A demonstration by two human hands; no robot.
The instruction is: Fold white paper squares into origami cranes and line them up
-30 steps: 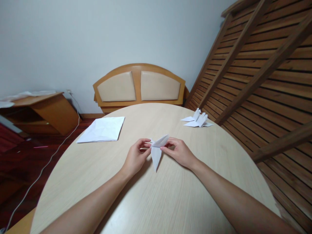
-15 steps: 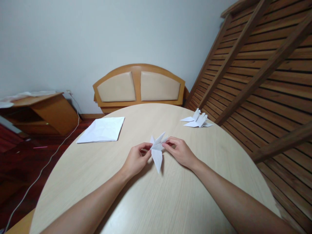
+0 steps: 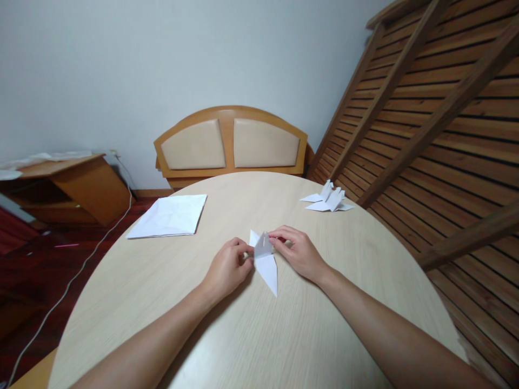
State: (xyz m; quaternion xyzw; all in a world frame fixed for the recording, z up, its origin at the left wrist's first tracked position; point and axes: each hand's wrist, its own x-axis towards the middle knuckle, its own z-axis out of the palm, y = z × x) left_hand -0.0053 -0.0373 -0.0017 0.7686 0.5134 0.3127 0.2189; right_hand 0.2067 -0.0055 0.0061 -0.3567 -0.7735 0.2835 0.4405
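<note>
A white paper crane point(image 3: 266, 266) is between my two hands above the middle of the round table, one wing pointing toward me. My left hand point(image 3: 232, 265) pinches its left side with thumb and forefinger. On the other side, the fingertips of my right hand point(image 3: 295, 249) are closed on the crane's upper right part. My fingers hide some of the folds there. Further back on the right stand several finished-looking white paper cranes point(image 3: 330, 200), set close together with wings spread.
A stack of white paper point(image 3: 170, 215) lies on the left of the pale wooden table point(image 3: 227, 346). Behind the table is a padded headboard point(image 3: 231, 143). Wooden slats point(image 3: 438, 129) lean at the right. A low cabinet point(image 3: 77, 189) and a white cable point(image 3: 77, 275) are at the left.
The paper crane has been lowered and turned slightly, its near wing now pointing more to the right. Its upper points stand closer together. Both hands keep hold and have barely moved.
</note>
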